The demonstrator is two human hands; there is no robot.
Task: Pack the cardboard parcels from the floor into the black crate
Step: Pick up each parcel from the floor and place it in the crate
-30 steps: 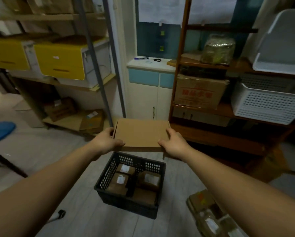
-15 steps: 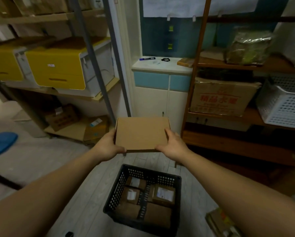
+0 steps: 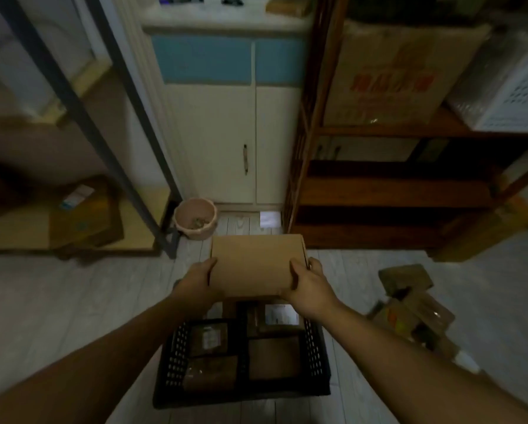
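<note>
Head count first: two hands, one flat cardboard parcel (image 3: 253, 264) between them, one black crate (image 3: 173, 356) with four parcels I can make out inside, and one messy pile of parcels (image 3: 409, 304) that's too blurry to count.

The left hand (image 3: 195, 280) grips the parcel's left edge, thumb on top, the other fingers tucked under and out of sight. The right hand (image 3: 310, 286) grips the right edge the same way, thumb lying over the top face. So the parcel sits flat and level right between the two hands, broad brown face up.

The crate stands on the floor (image 3: 73, 301) below the hands and closer to the person than they are. The held parcel covers the crate's far end, so I can't tell whether it touches the rim.

In the crate:
- a white-label parcel (image 3: 279, 315) just under the right hand
- a plain brown parcel (image 3: 273, 358) on the near side of that one
- a labelled parcel (image 3: 207, 335) below the left hand
- a dark parcel (image 3: 210, 373) nearest the person on that side

All four lie flat, packed side by side.

The floor pile is off to the right of the right hand, near the crate but not touching it. Beyond the left hand one pink bucket (image 3: 195, 217) stands on the floor at the foot of a white-and-blue cabinet (image 3: 241, 117). Beyond the right hand is a wooden shelf (image 3: 379, 194) carrying one big cardboard box (image 3: 394, 78) and one white basket (image 3: 516, 96).
</note>
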